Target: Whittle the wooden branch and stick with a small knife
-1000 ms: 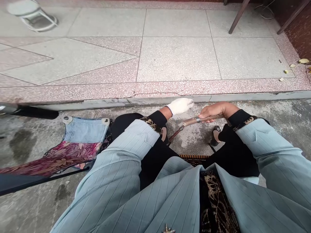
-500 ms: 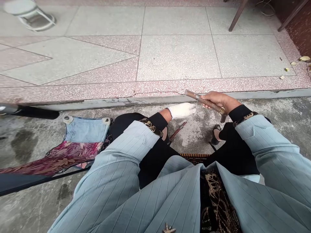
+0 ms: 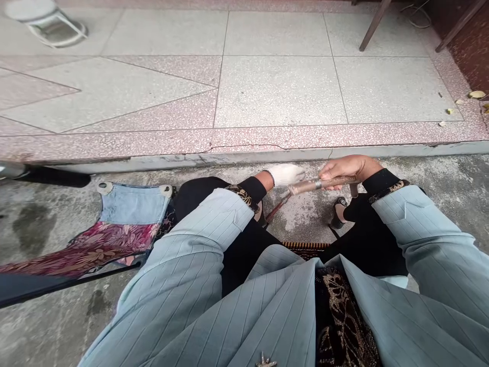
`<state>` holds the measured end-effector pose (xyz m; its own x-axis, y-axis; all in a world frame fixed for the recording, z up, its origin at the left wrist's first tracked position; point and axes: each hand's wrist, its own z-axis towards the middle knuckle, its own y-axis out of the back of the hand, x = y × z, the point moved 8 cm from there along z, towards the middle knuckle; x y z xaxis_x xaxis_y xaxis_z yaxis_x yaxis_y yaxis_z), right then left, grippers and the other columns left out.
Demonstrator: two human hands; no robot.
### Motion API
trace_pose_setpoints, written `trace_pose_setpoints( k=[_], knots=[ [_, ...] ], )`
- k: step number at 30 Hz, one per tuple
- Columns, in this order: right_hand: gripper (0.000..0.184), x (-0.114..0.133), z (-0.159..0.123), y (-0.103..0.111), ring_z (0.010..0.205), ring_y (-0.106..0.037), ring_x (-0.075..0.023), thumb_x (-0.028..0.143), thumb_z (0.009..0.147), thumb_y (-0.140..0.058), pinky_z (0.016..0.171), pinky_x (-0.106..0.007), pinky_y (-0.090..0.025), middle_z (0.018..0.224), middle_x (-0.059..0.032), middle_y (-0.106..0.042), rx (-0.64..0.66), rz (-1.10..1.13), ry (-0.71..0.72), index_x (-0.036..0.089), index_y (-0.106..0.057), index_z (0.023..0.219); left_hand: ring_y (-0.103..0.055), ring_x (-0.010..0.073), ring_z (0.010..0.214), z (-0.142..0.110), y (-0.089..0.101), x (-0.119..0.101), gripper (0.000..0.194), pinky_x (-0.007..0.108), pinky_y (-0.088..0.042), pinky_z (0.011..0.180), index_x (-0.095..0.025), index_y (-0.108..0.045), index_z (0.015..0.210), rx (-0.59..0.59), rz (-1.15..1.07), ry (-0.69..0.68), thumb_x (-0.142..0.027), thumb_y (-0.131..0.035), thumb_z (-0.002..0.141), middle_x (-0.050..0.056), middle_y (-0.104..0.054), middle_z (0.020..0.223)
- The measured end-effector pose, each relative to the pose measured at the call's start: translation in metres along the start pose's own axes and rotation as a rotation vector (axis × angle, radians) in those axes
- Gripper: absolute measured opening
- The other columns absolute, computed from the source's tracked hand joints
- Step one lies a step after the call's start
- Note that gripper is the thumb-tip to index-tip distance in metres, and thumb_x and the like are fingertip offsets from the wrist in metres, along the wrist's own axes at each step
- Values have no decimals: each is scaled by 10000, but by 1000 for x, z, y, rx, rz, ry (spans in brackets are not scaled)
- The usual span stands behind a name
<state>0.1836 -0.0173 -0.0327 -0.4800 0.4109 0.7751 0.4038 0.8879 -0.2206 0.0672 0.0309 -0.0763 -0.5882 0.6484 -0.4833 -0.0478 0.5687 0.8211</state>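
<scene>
Head view, looking down at rough concrete [image 3: 301, 218] on the near side of a grey step edge [image 3: 171, 162]. Roughly parallel to that step edge, on the wearer's side of it, a wire-bound brown stick [image 3: 311, 186], long axis running right to left, with the left end set slightly farther from the step edge than the right. Wrapped around its right half, the bare right hand [image 3: 344, 167], with a short stub angled away from the step edge beyond the grip. Close by the stick's left end, on the side toward the step edge and thus nearer to that free end, the white-gloved left hand [image 3: 286, 175]; fingers partly hidden, no way to say whether spread, pinching something or touching the stick. Overlapped in view by that same left end, a slim red tool [image 3: 278, 207], slanting away from the step edge toward the left foot [image 3: 259, 211]. Farther left, near side of the step edge, denim and floral cloth [image 3: 130, 204]; beyond the step edge, far left, a white stool [image 3: 36, 10].
</scene>
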Motion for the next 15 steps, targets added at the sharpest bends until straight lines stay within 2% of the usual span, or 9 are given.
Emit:
trace_pose_setpoints(
  k=[2, 4, 6, 9, 12, 15],
  knots=[
    [602, -10, 7, -10, 573, -603, -110, 691, 820, -826, 593, -238, -515, 709, -37, -676, 85, -98, -107, 103, -698, 811, -706, 238, 869, 0, 10, 8, 379, 317, -471, 783, -174, -720, 1087, -2, 70, 90, -384, -405, 1077, 126, -774, 1046],
    [570, -22, 15, -9, 547, -595, -115, 665, 866, -788, 576, -242, -501, 660, -34, -662, 74, -210, -214, 112, -695, 759, -723, 251, 979, -3, 24, 13, 445, 319, -484, 834, -179, -711, 1165, -35, 142, 165, -424, -345, 1101, 138, -768, 1143],
    [530, -33, 22, 5, 505, -570, -127, 606, 905, -771, 543, -254, -479, 600, -37, -639, -36, -301, -304, 128, -679, 694, -721, 251, 1053, -6, 39, 14, 455, 314, -489, 880, -179, -701, 1199, -83, 200, 198, -436, -337, 1107, 138, -759, 1190],
    [483, -38, 23, 39, 462, -521, -132, 502, 936, -782, 515, -276, -465, 555, -43, -602, -317, -272, -352, 155, -635, 635, -712, 253, 1040, -14, 55, 10, 448, 319, -487, 873, -165, -703, 1154, -137, 207, 201, -403, -326, 1103, 136, -755, 1141],
    [457, -33, 12, 70, 470, -515, -137, 454, 1021, -686, 500, -278, -472, 590, -58, -603, -568, -133, -304, 168, -615, 671, -687, 216, 877, -20, 49, -4, 465, 296, -475, 770, -163, -703, 1055, -69, -1, 105, -436, -328, 1088, 98, -746, 1003],
    [414, -21, -6, 89, 498, -514, -142, 384, 1099, -537, 462, -253, -442, 621, -66, -592, -749, 66, -190, 167, -618, 756, -638, 182, 737, -23, 23, -26, 478, 283, -461, 689, -167, -708, 1034, 89, -195, -8, -517, -384, 1058, 71, -730, 892]
  ],
)
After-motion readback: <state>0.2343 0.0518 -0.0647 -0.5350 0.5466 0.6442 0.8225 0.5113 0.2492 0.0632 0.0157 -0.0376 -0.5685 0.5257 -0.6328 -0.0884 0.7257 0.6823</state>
